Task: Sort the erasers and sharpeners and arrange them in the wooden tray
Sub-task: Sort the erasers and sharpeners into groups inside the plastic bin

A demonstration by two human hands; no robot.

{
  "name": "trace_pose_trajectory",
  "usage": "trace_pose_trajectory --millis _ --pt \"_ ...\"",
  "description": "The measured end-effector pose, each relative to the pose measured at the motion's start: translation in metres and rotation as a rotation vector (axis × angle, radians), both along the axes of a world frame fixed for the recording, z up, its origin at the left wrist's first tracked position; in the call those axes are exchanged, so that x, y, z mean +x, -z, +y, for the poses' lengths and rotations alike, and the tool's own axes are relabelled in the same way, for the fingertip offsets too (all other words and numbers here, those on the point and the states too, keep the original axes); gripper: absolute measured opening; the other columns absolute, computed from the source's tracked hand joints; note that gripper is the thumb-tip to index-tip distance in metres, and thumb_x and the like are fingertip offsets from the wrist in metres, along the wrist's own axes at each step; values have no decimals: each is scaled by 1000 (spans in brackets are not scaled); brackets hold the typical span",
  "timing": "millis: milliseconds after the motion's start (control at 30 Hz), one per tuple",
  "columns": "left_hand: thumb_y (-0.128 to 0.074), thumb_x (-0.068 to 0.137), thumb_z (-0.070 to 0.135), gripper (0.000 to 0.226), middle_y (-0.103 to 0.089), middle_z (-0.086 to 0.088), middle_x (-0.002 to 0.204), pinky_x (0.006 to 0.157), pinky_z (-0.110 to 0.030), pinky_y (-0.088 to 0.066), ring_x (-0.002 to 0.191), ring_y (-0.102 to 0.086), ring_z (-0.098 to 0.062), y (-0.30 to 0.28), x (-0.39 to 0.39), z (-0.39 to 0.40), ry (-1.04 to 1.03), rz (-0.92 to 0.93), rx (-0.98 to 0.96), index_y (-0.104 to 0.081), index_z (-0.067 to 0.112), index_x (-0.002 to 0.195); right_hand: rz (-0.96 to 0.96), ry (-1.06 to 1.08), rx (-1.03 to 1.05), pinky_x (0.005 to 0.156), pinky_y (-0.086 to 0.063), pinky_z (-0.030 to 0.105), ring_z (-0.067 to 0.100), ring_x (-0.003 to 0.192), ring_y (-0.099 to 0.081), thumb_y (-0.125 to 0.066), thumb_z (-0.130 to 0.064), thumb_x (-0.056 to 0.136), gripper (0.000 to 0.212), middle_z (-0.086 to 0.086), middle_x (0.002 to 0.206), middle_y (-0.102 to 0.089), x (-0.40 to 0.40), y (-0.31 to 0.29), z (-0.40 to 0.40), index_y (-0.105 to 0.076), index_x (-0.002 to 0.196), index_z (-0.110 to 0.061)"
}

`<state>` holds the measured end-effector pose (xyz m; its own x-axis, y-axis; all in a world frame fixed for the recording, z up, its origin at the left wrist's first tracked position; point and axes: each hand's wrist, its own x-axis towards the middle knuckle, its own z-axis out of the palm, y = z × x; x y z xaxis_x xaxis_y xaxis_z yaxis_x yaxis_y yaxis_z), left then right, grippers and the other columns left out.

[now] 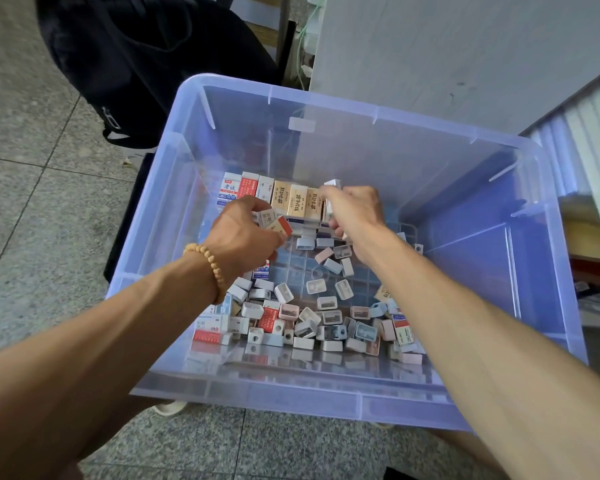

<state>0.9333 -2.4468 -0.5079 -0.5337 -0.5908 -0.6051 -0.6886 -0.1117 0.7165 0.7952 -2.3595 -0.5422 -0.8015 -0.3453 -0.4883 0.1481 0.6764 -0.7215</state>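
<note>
Both hands clamped on erasers: left hand (246, 230) on 2 tilted ones (275, 221), right hand (352, 211) on 1 upright (331, 194).

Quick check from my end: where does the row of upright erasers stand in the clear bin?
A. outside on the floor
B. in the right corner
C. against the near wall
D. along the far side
D: the row of upright erasers lines the far side of the bin, beyond both hands; the loose pile lies nearer.

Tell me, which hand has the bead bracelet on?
The left hand. A string of tan beads circles its wrist, while the right hand has a bare wrist.
</note>
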Motion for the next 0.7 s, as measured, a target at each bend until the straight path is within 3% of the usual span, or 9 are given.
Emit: trace_pose_trajectory --millis 100,233,333,433,500,567,633,700 --pt "-67 88 2 44 -64 -6 99 44 -14 -49 71 -67 -14 -1 -2 1 -9 7 3 -50 17 126 -96 42 -9 51 -42 28 17 58 -50 -47 -22 97 23 7 68 -57 -3 -5 6 -60 82 -9" --pt "-67 89 2 43 -62 -4 97 44 -14 -48 70 -66 -13 -2 -2 1 -13 12 0 -49 18 125 -24 -65 42 48 -44 20 9 55 -54 -58 -13 93 16 -2 70 -64 -1 -1 3 -68 81 -13" --pt "-66 89 1 43 -62 -4 96 44 -13 -49 70 -65 -13 -2 -2 1 -10 14 2 -49 18 125 3 -69 17 53 -48 22 7 54 -57 -71 -21 90 21 -3 72 -69 -3 3 -3 -63 72 -26" --pt "-66 89 2 43 -62 -3 96 44 -13 -47 70 -65 -12 -3 -3 1 -7 26 2 -49 17 125 13 -80 48 49 -48 20 7 45 -58 -74 -26 90 12 1 62 -67 -8 3 -7 -68 81 -19" --pt "-66 89 2 43 -63 -4 98 44 -12 -46 72 -66 -13 -4 -3 2 0 32 3 -49 17 126 7 -43 45 51 -52 23 11 47 -63 -70 -31 93 21 4 63 -69 -12 3 -3 -71 89 -11" --pt "-65 89 2 45 -64 -5 99 44 -12 -46 74 -66 -14 -4 -3 2 5 39 4 -49 16 128 -95 90 -22 47 -50 25 14 46 -61 -60 -36 98 33 9 68 -69 -16 3 6 -69 92 -5" --pt "-65 90 2 45 -65 -6 100 44 -11 -46 75 -67 -13 -4 -4 2 11 51 1 -49 16 130 -316 209 -130 44 -44 25 15 47 -54 -46 -37 102 43 13 72 -65 -21 -3 18 -67 98 0" --pt "-64 90 3 45 -65 -4 97 44 -11 -45 73 -66 -11 -5 -6 3 14 58 3 -48 17 130 -541 264 -264 51 -41 27 16 58 -49 -36 -29 100 45 15 79 -61 -26 -8 29 -65 107 5"
